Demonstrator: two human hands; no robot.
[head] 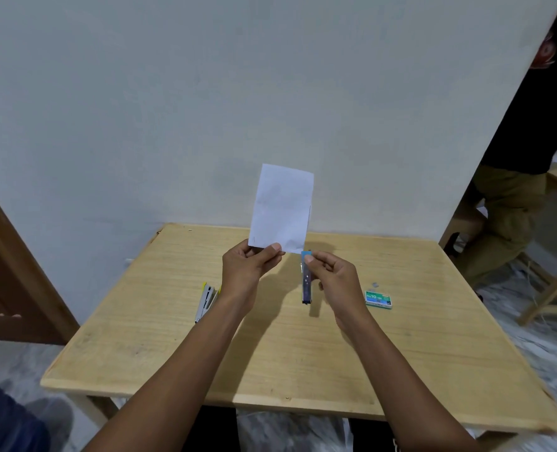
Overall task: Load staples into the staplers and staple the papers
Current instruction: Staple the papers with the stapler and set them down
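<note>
Head view: above the pale wooden counter (179,347), the left hand (249,267) pinches the bottom edge of upright white paper sheets (282,208). The right hand (330,275) grips a dark blue slim stapler (307,285), its tip meeting the paper's lower corner. A yellow-grey stapler (206,301) lies left of the paper, a green staple box (378,299) right.

Two bare forearms, no sleeves, watch or rings; left hand (249,265) and right hand (334,277) ungloved, with short fingernails.

Yellow stapler (206,301) partly behind left forearm, staple box (378,299) print perhaps "No 10", seated person (511,197) cropped
</note>
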